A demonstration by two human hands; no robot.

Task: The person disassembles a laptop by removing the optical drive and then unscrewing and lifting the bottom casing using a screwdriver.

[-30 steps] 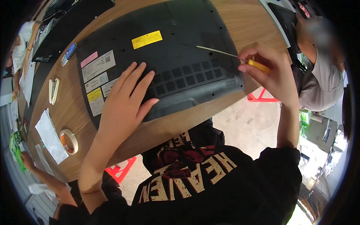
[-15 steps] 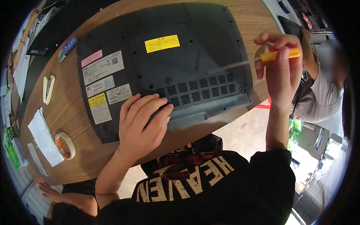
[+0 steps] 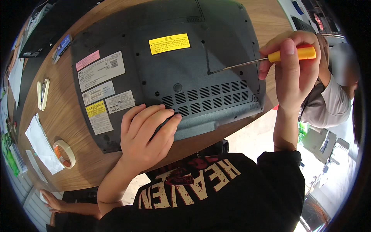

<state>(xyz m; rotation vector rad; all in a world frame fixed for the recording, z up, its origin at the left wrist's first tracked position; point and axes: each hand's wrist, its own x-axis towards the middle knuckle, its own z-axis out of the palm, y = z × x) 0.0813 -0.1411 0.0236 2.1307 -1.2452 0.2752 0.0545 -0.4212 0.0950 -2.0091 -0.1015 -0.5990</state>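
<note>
A large black laptop lies upside down on the wooden table, its underside with vents and screw holes facing up. My right hand grips a screwdriver by its yellow-orange handle. The thin metal shaft slants left and down, and its tip meets a screw hole near the middle of the laptop. Whether a screw sits in that hole is too small to tell. Palm down, my left hand rests on the laptop's near edge beside the vents, fingers stretched over the casing and holding no tool.
Left of the laptop lie a white stapler, folded white paper and a roll of tape. A small blue-and-white box is farther back. One person's hand shows at lower left; another person is at the right.
The screwdriver tip, blurred before, has come to the screw hole and the shaft now looks sharp. The view has shifted slightly over the laptop. My left hand keeps its place on it.
</note>
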